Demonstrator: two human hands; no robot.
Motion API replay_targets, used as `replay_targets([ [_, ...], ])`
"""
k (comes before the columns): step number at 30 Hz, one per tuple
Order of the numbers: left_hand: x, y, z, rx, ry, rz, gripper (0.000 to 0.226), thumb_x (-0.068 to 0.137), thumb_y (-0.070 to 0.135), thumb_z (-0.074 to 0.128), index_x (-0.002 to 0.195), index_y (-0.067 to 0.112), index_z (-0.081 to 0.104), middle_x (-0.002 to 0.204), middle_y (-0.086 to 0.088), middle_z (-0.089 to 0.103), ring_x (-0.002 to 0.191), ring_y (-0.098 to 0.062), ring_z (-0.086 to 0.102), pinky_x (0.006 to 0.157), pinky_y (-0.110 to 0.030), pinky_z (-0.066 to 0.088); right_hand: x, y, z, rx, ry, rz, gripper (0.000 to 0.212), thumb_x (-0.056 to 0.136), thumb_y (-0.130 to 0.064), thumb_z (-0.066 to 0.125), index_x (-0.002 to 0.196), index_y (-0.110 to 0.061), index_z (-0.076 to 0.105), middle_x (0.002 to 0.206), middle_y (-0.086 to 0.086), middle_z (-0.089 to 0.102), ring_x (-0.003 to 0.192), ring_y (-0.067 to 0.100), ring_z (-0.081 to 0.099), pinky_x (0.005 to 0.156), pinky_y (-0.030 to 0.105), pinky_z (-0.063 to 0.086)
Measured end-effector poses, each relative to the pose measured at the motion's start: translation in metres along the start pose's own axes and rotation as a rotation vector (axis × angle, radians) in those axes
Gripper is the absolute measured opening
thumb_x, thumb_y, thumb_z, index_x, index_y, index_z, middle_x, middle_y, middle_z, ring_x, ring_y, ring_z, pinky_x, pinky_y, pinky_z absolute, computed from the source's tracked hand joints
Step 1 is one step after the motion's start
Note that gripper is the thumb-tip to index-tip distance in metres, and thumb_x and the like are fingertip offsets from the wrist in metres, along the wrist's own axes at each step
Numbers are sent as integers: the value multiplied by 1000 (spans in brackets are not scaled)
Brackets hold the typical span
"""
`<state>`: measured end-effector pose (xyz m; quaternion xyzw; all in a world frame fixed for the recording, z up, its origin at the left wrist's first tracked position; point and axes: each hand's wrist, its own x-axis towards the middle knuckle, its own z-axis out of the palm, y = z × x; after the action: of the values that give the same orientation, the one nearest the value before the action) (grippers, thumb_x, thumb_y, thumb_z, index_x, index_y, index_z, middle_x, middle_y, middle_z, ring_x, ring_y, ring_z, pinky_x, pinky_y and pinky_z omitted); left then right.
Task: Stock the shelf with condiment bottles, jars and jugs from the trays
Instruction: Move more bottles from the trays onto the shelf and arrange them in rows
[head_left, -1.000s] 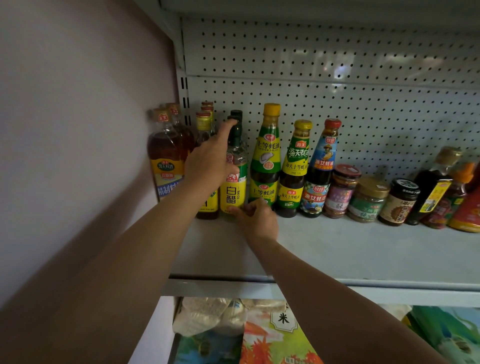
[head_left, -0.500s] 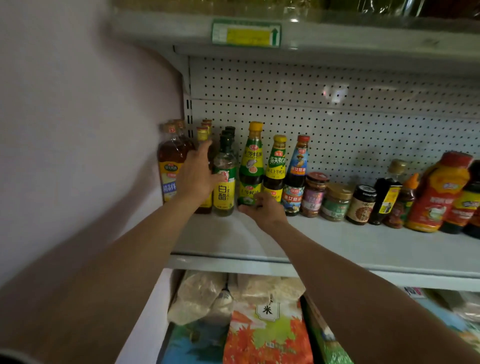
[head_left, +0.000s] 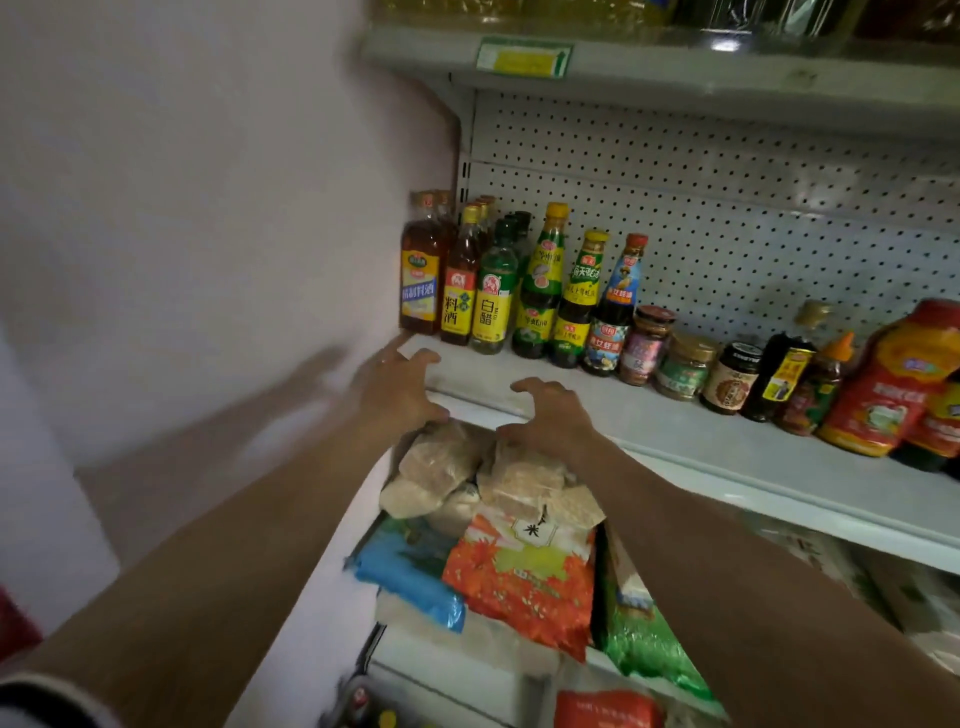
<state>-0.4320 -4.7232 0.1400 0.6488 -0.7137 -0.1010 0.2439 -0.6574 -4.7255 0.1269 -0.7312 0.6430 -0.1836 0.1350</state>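
Note:
A row of condiment bottles stands at the left end of the white shelf (head_left: 701, 431), against the pegboard. Among them are an amber cooking-wine bottle (head_left: 422, 270), a yellow-labelled white vinegar bottle (head_left: 493, 301) and a green oyster-sauce bottle (head_left: 543, 283). Jars (head_left: 647, 345) and red sauce jugs (head_left: 883, 384) continue the row to the right. My left hand (head_left: 397, 387) and my right hand (head_left: 553, 415) hover at the shelf's front edge, below the bottles. Both have loosely curled fingers and hold nothing.
A pale wall closes off the left side. An upper shelf (head_left: 675, 78) with a price tag hangs overhead. Below the front edge lie sacks of grain (head_left: 467, 467) and colourful rice bags (head_left: 519, 577).
Both hands let go of the white vinegar and oyster-sauce bottles and drew back toward me to the shelf's front edge. The camera pulled back and tilted down.

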Motion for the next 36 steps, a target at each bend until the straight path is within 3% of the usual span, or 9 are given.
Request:
replay_targets([
  [4, -46, -9, 28, 41, -58, -66, 86, 69, 41, 86, 142, 25, 44, 129, -16, 52, 122, -35, 49, 98, -44, 47, -38, 12, 21, -63, -34, -30, 61, 84, -39, 74, 139, -28, 49, 134, 9, 53, 126, 31, 48, 97, 42, 48],
  [8, -86, -24, 59, 89, -136, -133, 85, 69, 43, 84, 142, 31, 41, 127, -14, 52, 120, -35, 46, 98, -46, 44, -73, 22, 48, -79, -109, -1, 70, 79, -47, 79, 136, -18, 52, 136, 11, 55, 126, 33, 50, 103, 40, 42],
  [11, -105, -35, 83, 55, -187, -187, 84, 70, 38, 85, 143, 32, 43, 127, -13, 49, 121, -34, 44, 99, -45, 44, -87, 34, 76, -45, -142, 28, 77, 75, -49, 82, 140, -22, 50, 141, 10, 52, 130, 31, 46, 104, 39, 42],
  [16, -130, -64, 128, 30, -293, -240, 77, 76, 36, 82, 143, 28, 44, 128, -12, 47, 122, -34, 43, 98, -43, 43, -105, 60, 128, -1, -275, 101, 71, 77, -45, 81, 138, -25, 52, 140, 8, 52, 132, 29, 43, 102, 36, 40],
  [22, -163, -124, 208, -80, -401, -345, 75, 78, 39, 79, 143, 25, 45, 128, -12, 51, 122, -30, 46, 102, -39, 39, -124, 97, 221, 57, -406, 213, 54, 79, -48, 78, 126, -26, 62, 134, 4, 57, 126, 25, 50, 101, 35, 43],
  [28, -207, -178, 303, -235, -472, -457, 62, 78, 37, 80, 133, 25, 55, 117, -4, 61, 107, -23, 58, 86, -31, 44, -161, 140, 334, 279, -474, 430, 38, 78, -56, 74, 110, -36, 66, 122, 1, 63, 114, 26, 60, 94, 40, 50],
  [31, -222, -209, 355, -261, -497, -487, 56, 76, 40, 79, 127, 29, 57, 115, 5, 62, 107, -21, 61, 92, -35, 48, -166, 164, 385, 327, -463, 504, 39, 80, -54, 72, 112, -31, 69, 122, -1, 63, 108, 23, 63, 91, 44, 54],
  [33, -228, -231, 390, -274, -500, -520, 56, 78, 41, 78, 128, 29, 58, 119, 1, 64, 110, -22, 61, 96, -38, 47, -163, 181, 418, 338, -447, 533, 44, 80, -58, 69, 114, -31, 69, 120, -2, 66, 109, 21, 64, 92, 45, 54],
  [36, -236, -261, 448, -341, -493, -586, 54, 81, 31, 79, 131, 19, 60, 122, -6, 65, 116, -20, 60, 96, -30, 45, -155, 205, 472, 327, -459, 543, 45, 84, -57, 67, 120, -30, 67, 117, 2, 68, 108, 23, 63, 94, 44, 52],
])
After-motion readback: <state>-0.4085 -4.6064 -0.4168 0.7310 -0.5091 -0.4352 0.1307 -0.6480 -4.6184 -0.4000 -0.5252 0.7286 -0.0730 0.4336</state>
